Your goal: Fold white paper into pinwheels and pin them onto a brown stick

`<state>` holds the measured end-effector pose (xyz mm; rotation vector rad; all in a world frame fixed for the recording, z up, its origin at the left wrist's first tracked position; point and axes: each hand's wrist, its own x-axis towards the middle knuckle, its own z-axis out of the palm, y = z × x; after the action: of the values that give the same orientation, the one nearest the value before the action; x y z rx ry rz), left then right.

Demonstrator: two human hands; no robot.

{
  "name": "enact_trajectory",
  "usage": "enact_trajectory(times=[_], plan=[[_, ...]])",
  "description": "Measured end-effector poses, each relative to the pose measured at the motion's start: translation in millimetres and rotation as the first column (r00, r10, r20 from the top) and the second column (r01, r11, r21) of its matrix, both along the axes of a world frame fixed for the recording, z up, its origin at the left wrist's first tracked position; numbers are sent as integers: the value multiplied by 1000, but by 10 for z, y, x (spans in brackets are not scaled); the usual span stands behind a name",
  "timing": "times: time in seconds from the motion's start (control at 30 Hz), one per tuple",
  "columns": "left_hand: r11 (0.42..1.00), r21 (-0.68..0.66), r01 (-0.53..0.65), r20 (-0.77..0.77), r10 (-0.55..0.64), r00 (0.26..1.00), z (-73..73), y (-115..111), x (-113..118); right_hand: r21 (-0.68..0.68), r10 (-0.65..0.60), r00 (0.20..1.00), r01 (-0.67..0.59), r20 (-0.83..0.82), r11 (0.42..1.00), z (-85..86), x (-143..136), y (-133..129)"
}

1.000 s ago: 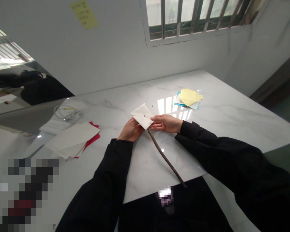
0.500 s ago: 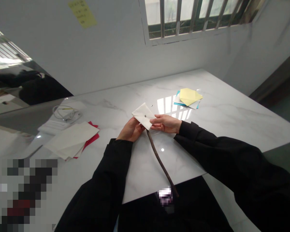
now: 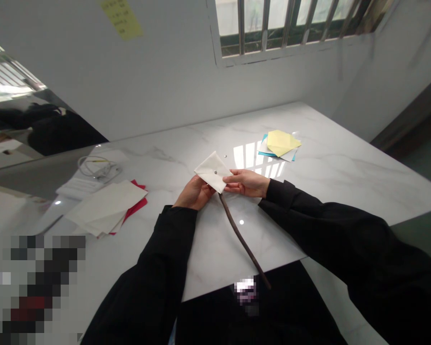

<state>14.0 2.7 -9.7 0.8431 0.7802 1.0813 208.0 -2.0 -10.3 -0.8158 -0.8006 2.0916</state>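
Observation:
A folded white paper envelope is held between my two hands, with a small dark round fastener at its middle. My left hand grips its lower left side, fingertips partly hidden beneath. My right hand pinches its right corner, thumb on top. From under the envelope a thin brown stick or cord runs down past the table's front edge; its upper end is hidden. Just beyond the envelope lies a tiny metallic piece.
On the marble-patterned table, cream sheets over red ones lie left, near a coiled white cable. Yellow paper tops white and blue sheets at back right. A yellow note is on the wall.
The lower end of the brown stick or cord has swung slightly right. The envelope has shifted very little, and both hands keep their hold on it.

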Motion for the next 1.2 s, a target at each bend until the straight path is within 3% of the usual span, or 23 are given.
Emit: enact_trajectory(times=[1.2], plan=[[1000, -16, -9, -7, 9, 1000, 2, 4, 8, -3, 6, 1000, -6, 5, 1000, 17, 12, 0]])
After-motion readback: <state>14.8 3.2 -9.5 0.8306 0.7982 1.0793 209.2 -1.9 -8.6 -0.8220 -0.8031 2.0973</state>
